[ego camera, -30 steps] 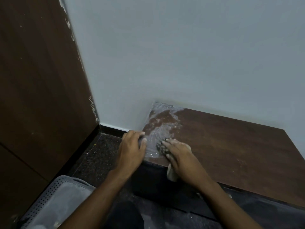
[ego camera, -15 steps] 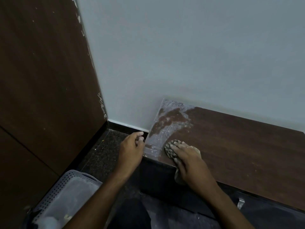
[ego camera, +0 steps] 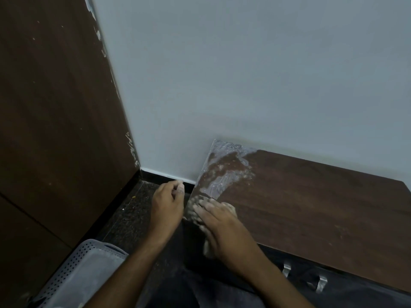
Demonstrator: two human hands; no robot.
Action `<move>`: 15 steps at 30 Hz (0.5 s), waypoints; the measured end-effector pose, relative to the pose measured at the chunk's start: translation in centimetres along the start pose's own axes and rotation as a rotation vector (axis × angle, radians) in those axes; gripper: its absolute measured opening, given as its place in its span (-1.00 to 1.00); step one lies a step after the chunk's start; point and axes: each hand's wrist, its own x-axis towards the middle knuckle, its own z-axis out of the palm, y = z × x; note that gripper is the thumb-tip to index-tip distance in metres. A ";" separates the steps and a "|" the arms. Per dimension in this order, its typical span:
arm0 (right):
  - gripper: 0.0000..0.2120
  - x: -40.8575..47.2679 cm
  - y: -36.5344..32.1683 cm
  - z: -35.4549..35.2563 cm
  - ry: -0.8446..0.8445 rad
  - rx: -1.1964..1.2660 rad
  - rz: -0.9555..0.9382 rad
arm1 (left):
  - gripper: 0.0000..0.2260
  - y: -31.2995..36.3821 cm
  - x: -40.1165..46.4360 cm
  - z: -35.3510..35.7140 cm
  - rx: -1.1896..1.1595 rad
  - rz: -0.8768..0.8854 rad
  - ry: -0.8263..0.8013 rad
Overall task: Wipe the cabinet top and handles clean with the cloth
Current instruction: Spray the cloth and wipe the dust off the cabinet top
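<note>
1. Head view: the cabinet top (ego camera: 311, 196) is a flat slab of dark brown wood-grain laminate set against a pale, smooth wall (ego camera: 244, 74); its far-left corner carries a streaky white film of residue (ego camera: 222, 172).
2. Below the front edge, two bent metal handles (ego camera: 320, 283) stick out from the dark cabinet face.
3. Bottom left, there's a grey perforated plastic basket (ego camera: 73, 274); what lies inside it is too blurred to tell.
4. A tall dark wood panel (ego camera: 55, 118) fills the left side, with chipped white flecks along its edge, above a speckled dark floor (ego camera: 129, 214).
5. The right hand (ego camera: 219, 223) lies flat, fingers straight and dusted white, pressing the cloth (ego camera: 230, 206) onto the top's front-left corner; pale cloth peeks out beyond the fingers and hangs below the palm.
6. The left hand (ego camera: 168, 203) hovers just beside that corner, fingers loosely curled, holding nothing.
</note>
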 end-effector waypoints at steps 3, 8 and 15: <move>-0.52 -1.1 2.1 -0.6 -0.011 -0.032 0.046 | -0.75 0.1 0.0 0.8 -0.004 -0.013 -0.039; -0.52 6.0 4.4 -0.3 0.076 -0.059 0.174 | -0.79 0.7 0.3 1.5 -0.007 0.019 -0.066; -0.55 2.1 4.1 -0.1 0.123 -0.086 0.130 | -0.75 1.6 1.9 2.7 0.186 0.275 -0.120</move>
